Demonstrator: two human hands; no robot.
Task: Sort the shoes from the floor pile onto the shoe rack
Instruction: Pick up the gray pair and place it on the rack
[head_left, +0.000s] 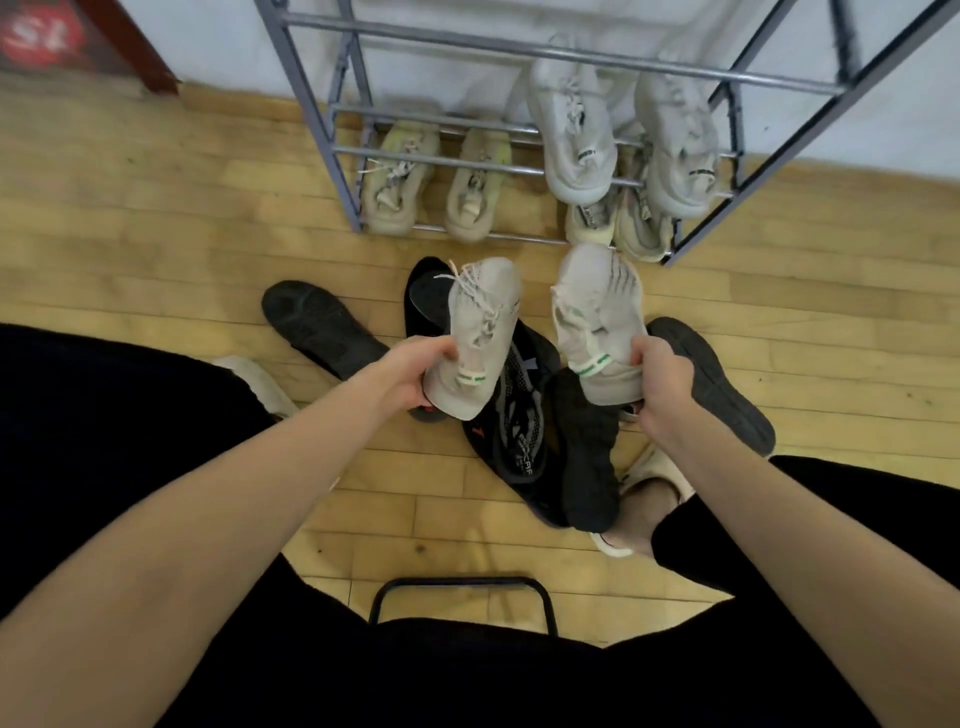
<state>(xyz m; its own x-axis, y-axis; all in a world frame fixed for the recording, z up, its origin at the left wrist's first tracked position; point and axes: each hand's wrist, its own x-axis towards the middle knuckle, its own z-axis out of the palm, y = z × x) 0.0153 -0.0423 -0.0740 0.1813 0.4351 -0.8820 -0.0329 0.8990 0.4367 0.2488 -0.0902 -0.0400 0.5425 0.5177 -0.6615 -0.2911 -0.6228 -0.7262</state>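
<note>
The left hand (415, 374) is closed around the heel of a pale grey knit sneaker (480, 332), thumb on top near its white pull tab with a green stripe, fingers wrapped under the sole. The right hand (660, 384) grips the heel of the matching sneaker (597, 317) the same way, its tab also white and green. Both shoes are lifted, toes pointing toward the grey metal shoe rack (311, 104) against the wall. Under them the floor pile (524, 431) lies on the wooden floor (156, 218): black shoes, one with grey lettering on its tongue that is too blurred to read, and two turned sole-up, one at the left (317, 325) and one at the right (717, 384). On the rack's lowest rails sits a beige pair (431, 182), with another pale pair (618, 218) partly hidden to its right. A light grey pair (623, 135) rests on the rails above, each heel tab bearing a dark mark that cannot be made out. At the upper left, a red sign (39, 34) carries white characters, blurred.
</note>
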